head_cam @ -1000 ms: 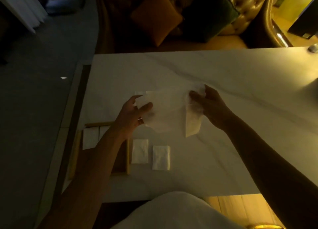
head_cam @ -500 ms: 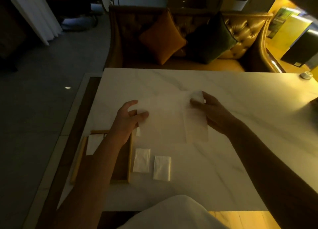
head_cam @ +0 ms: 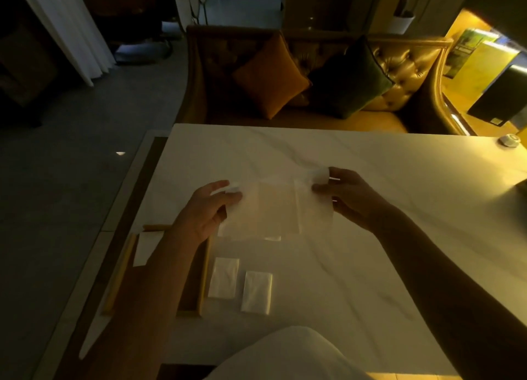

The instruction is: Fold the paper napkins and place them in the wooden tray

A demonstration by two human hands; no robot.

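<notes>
- We held an unfolded paper napkin (head_cam: pixel 265 208) stretched above the surface (head_cam: pixel 356 265), our left hand (head_cam: pixel 205 211) and right hand (head_cam: pixel 346 195) each pinching a top corner.
- Folding seemed underway; next we judged the edges needed aligning.
- Since a second earlier, the napkin hung flatter.
- The wooden tray (head_cam: pixel 204 271) lay near-left.
</notes>
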